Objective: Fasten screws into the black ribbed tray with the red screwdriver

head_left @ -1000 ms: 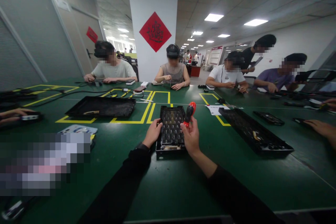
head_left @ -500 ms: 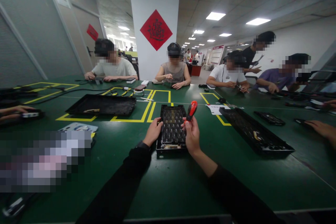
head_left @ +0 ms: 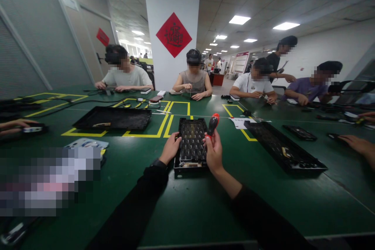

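Note:
A small black tray (head_left: 191, 170) lies on the green table in front of me, with a dark panel (head_left: 192, 136) full of rows of small shapes in it. Below the panel, near the tray's front edge, is a pale strip (head_left: 190, 165). My left hand (head_left: 171, 148) grips the tray's left side, thumb on the rim. In my right hand (head_left: 215, 151) is a red and black screwdriver (head_left: 213, 124), handle upward, held at the tray's right side. The screwdriver's tip cannot be made out.
Larger black trays lie at the left (head_left: 114, 118) and right (head_left: 285, 146) on the table (head_left: 187, 211). Yellow tape, cables and a paper sheet (head_left: 240, 123) are around them. Several people sit across; other people's hands rest at both side edges.
The screwdriver handle has tilted slightly and turned in my right hand. My left hand stays on the tray. At the back right, the standing person has shifted left.

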### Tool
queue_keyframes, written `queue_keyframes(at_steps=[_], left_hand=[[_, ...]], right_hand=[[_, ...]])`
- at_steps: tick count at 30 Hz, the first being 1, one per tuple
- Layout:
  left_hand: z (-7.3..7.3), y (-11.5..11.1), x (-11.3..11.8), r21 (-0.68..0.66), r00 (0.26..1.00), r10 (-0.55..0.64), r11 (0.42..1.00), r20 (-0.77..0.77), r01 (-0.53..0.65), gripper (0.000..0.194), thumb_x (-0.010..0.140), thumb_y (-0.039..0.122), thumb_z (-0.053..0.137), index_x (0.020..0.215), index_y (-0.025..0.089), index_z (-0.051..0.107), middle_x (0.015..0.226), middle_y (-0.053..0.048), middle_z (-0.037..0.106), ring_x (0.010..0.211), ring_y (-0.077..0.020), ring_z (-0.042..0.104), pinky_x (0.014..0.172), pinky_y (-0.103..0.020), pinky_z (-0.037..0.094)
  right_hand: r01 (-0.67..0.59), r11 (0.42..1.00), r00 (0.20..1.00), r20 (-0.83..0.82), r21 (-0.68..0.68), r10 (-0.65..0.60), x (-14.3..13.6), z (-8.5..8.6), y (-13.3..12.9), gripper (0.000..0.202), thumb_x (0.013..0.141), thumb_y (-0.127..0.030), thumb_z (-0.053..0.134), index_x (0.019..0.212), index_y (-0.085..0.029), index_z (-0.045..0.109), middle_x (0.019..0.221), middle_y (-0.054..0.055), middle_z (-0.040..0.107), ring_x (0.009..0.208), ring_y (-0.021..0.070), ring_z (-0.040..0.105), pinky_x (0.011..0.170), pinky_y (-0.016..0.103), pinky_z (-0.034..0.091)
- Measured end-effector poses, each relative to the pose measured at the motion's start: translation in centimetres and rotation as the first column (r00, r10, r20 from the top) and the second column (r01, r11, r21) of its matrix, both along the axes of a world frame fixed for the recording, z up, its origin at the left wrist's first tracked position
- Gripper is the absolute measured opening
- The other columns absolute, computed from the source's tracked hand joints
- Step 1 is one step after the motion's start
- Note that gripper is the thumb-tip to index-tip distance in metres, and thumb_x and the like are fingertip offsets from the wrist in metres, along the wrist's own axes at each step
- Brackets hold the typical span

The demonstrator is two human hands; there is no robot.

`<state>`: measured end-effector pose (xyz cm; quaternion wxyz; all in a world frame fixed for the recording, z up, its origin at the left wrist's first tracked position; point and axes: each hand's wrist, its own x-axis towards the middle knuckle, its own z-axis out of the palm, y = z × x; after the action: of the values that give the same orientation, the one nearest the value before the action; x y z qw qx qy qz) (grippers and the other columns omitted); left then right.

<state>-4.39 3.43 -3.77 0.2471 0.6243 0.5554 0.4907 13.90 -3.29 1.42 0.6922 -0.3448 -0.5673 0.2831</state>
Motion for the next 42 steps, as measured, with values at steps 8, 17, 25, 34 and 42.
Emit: queue_keyframes(at_steps=[8, 17, 25, 34, 42], left_hand=[[-0.1, 0.2, 0.0, -0.001, 1.0, 0.005, 1.0, -0.004, -0.005, 0.038, 0.084, 0.035, 0.044, 0.115, 0.015, 0.051, 0.122, -0.012, 0.054, 0.113, -0.0204, 0.05, 0.099, -0.036, 0.035], [0.2, 0.0, 0.1, -0.006, 1.0, 0.015, 1.0, 0.015, -0.015, 0.039, 0.083, 0.034, 0.045, 0.116, 0.014, 0.05, 0.121, -0.012, 0.055, 0.112, -0.0211, 0.051, 0.098, -0.037, 0.036], [-0.1, 0.3, 0.1, -0.001, 1.0, 0.013, 1.0, 0.018, -0.013, 0.038, 0.083, 0.032, 0.046, 0.115, 0.014, 0.051, 0.12, -0.013, 0.056, 0.111, -0.0214, 0.052, 0.098, -0.038, 0.037], [0.3, -0.1, 0.1, 0.002, 1.0, 0.006, 1.0, 0.005, -0.006, 0.038, 0.083, 0.033, 0.045, 0.116, 0.014, 0.051, 0.121, -0.012, 0.055, 0.112, -0.0205, 0.051, 0.099, -0.037, 0.036], [0.1, 0.1, 0.0, -0.003, 1.0, 0.007, 1.0, 0.012, -0.007, 0.038, 0.083, 0.033, 0.045, 0.116, 0.015, 0.051, 0.122, -0.012, 0.055, 0.113, -0.0211, 0.051, 0.099, -0.038, 0.036]], right_hand=[[-0.126, 0.992, 0.988, -0.085, 0.008, 0.126, -0.2, 0.0, -0.5, 0.042, 0.09, -0.027, 0.04, 0.132, -0.025, 0.035, 0.107, 0.006, 0.055, 0.074, 0.0114, 0.054, 0.065, 0.026, 0.045], [-0.206, 0.977, 0.978, 0.036, 0.06, 0.205, -0.3, -0.2, -0.9, 0.044, 0.09, -0.027, 0.043, 0.133, -0.024, 0.032, 0.111, 0.007, 0.054, 0.064, 0.0092, 0.054, 0.069, 0.03, 0.046], [-0.239, 0.97, 0.971, -0.008, 0.04, 0.239, -0.2, 0.2, -1.1, 0.034, 0.09, -0.029, 0.043, 0.122, -0.022, 0.041, 0.102, 0.005, 0.057, 0.067, 0.0104, 0.055, 0.067, 0.028, 0.047], [-0.183, 0.983, 0.982, 0.043, 0.014, 0.183, -0.4, 0.1, -1.1, 0.039, 0.083, -0.028, 0.055, 0.119, -0.02, 0.042, 0.103, 0.008, 0.058, 0.08, 0.0152, 0.059, 0.067, 0.028, 0.048], [-0.149, 0.989, 0.989, 0.024, -0.002, 0.149, -0.2, 0.1, -1.2, 0.035, 0.087, -0.028, 0.049, 0.12, -0.022, 0.042, 0.086, 0.001, 0.057, 0.062, 0.0105, 0.055, 0.063, 0.027, 0.046]])
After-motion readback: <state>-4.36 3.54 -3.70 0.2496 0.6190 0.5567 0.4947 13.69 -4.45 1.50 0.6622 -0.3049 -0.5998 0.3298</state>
